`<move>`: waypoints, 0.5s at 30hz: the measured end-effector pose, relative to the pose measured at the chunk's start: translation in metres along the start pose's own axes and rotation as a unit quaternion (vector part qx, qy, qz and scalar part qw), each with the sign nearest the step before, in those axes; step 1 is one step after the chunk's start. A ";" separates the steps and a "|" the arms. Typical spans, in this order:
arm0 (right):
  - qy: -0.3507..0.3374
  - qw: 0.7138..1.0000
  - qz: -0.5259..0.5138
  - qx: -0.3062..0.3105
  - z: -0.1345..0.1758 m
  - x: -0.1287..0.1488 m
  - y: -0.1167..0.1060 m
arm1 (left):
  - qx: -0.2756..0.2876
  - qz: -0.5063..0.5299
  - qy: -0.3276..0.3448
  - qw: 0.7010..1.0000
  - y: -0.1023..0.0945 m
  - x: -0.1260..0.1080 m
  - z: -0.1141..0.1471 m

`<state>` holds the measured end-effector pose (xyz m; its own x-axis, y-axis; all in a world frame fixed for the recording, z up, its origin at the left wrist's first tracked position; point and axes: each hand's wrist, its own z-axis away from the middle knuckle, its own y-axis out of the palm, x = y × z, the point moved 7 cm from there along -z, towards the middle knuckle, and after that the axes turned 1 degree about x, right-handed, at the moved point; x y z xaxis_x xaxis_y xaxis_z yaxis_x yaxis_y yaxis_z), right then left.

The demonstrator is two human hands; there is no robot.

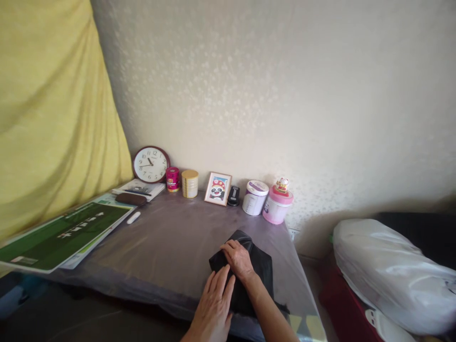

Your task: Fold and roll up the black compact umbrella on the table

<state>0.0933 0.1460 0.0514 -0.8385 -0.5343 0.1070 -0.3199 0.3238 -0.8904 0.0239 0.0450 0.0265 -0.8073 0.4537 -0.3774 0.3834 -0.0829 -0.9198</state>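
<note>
A black, slightly shiny piece of thin material (261,266), folded or bunched with a pointed far corner, lies near the table's right front. Whether it is cloth or plastic I cannot tell. My right hand (238,259) rests on its upper part, fingers curled over a fold and closed on it. Just nearer to me, my left hand (214,301) lies with fingers stretched out, their tips touching the material's left edge. The two hands almost meet. Part of the material is hidden under my hands and right forearm.
Along the wall stand a clock (151,164), a pink tin (173,179), a yellow-lidded can (190,184), a framed panda picture (217,189), and two tubs (255,198). Green sheets (67,232) lie on the table (160,237) at left. A white bag (395,275) sits beyond its right edge.
</note>
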 end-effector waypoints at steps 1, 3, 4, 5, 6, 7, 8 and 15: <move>0.000 1.000 -0.001 0.002 0.000 0.000 0.000 | 0.010 -0.005 0.005 1.000 0.004 0.000 -0.003; 0.003 1.000 -0.006 0.000 -0.001 0.000 0.001 | 0.034 -0.013 -0.005 0.999 0.015 0.002 -0.008; 0.005 1.000 -0.009 -0.004 -0.001 -0.001 0.001 | 0.044 -0.017 -0.014 0.999 0.021 0.004 -0.010; 0.007 1.000 -0.013 -0.009 -0.001 -0.001 0.000 | 0.051 -0.021 -0.022 0.998 0.026 0.006 -0.011; 0.008 1.000 -0.017 -0.014 0.000 -0.001 -0.001 | 0.057 -0.025 -0.028 0.998 0.030 0.007 -0.011; 0.007 1.000 -0.022 -0.020 0.000 -0.001 -0.003 | 0.061 -0.030 -0.034 0.997 0.034 0.007 -0.011; 0.005 0.999 -0.028 -0.023 0.002 -0.001 -0.005 | 0.065 -0.035 -0.039 0.997 0.037 0.008 -0.011; -0.022 0.996 -0.070 -0.044 0.012 -0.007 -0.017 | 0.048 -0.074 -0.050 0.995 0.045 0.007 -0.013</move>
<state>0.1097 0.1349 0.0607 -0.7634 -0.6123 0.2057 -0.4710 0.3099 -0.8259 0.0420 0.0562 -0.0162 -0.8941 0.3776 -0.2408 0.2156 -0.1082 -0.9705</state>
